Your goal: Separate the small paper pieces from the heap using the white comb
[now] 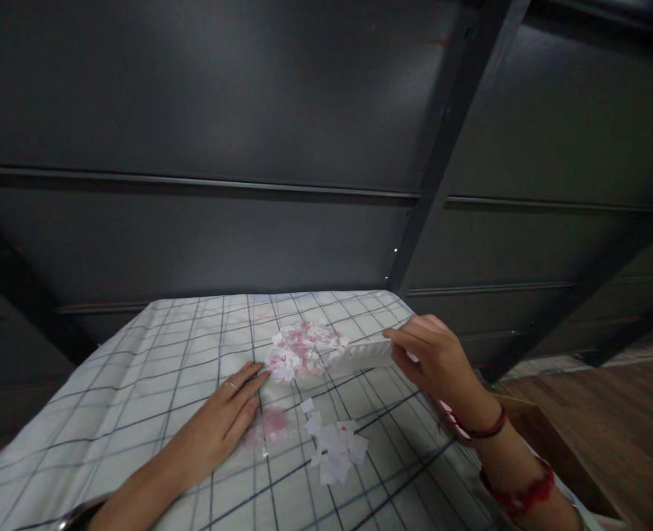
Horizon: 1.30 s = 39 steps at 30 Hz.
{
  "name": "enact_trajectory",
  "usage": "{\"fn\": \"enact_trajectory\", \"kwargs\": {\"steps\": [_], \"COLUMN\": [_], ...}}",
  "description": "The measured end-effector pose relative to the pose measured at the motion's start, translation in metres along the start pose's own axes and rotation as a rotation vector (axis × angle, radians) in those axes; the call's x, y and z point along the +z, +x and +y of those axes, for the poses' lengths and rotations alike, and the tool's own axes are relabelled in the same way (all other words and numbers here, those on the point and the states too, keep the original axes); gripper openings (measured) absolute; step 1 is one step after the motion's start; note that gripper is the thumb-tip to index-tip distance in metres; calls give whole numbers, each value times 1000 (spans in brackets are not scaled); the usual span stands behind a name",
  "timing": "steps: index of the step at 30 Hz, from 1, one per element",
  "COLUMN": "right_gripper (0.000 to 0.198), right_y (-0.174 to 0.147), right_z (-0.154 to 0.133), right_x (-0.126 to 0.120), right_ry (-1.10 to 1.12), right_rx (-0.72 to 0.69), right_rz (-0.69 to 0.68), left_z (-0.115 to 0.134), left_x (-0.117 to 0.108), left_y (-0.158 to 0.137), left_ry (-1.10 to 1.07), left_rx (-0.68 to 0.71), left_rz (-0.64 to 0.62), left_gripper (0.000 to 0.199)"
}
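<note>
A heap of small torn white and pink paper pieces point(304, 350) lies on the checked tablecloth. My left hand point(235, 405) rests on the cloth with its fingers stretched out, the fingertips at the heap's near left edge; a ring is on one finger. Pinched in my right hand point(429, 350) is a flat white strip point(364, 356) with faint ridges or marks along it; its left end reaches the heap's right side. I cannot tell what the strip is made of. Closer to me lies a smaller cluster of square white paper pieces point(334, 450).
The white tablecloth point(154, 376) with dark grid lines covers the table and bears a pink stain point(274, 422). A dark metal panel wall point(220, 236) stands right behind the table. An open cardboard box point(547, 450) sits on the wooden floor point(625, 413) at the right.
</note>
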State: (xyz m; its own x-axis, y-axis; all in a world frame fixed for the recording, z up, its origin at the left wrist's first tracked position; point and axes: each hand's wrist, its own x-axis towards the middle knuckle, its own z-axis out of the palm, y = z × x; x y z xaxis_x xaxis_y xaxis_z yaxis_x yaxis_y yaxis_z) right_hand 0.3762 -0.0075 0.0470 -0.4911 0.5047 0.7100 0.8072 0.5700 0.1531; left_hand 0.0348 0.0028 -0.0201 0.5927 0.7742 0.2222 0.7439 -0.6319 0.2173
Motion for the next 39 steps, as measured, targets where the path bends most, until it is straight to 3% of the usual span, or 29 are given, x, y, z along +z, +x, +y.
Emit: {"fn": "enact_trajectory", "kwargs": {"steps": [3, 6, 11, 15, 21, 26, 31, 35, 39], "right_gripper": [17, 19, 19, 22, 19, 20, 21, 20, 18], "right_y": [0, -1, 1, 5, 8, 8, 9, 4, 2], "right_z": [0, -1, -4, -15, -24, -22, -22, -13, -6], "right_x": [1, 1, 3, 4, 2, -2, -3, -4, -2], "right_ry": [46, 125, -6, 93, 219, 222, 258, 248, 77], "right_rx": [-3, -12, 19, -4, -116, -80, -108, -46, 43], "right_rz": [48, -11, 10, 75, 28, 83, 11, 63, 104], "left_z": [0, 0, 1, 2, 3, 3, 3, 3, 3], "left_x": [0, -1, -2, -2, -3, -3, -3, -2, -3], "left_y": [0, 0, -1, -1, -1, 0, 0, 0, 0], "left_ry": [1, -6, -1, -11, -12, -23, -23, -12, -14], "left_rx": [3, 12, 9, 19, 13, 19, 16, 4, 2], "left_rz": [3, 18, 22, 41, 32, 17, 11, 4, -1], "left_gripper": [44, 43, 43, 43, 43, 43, 43, 44, 45]}}
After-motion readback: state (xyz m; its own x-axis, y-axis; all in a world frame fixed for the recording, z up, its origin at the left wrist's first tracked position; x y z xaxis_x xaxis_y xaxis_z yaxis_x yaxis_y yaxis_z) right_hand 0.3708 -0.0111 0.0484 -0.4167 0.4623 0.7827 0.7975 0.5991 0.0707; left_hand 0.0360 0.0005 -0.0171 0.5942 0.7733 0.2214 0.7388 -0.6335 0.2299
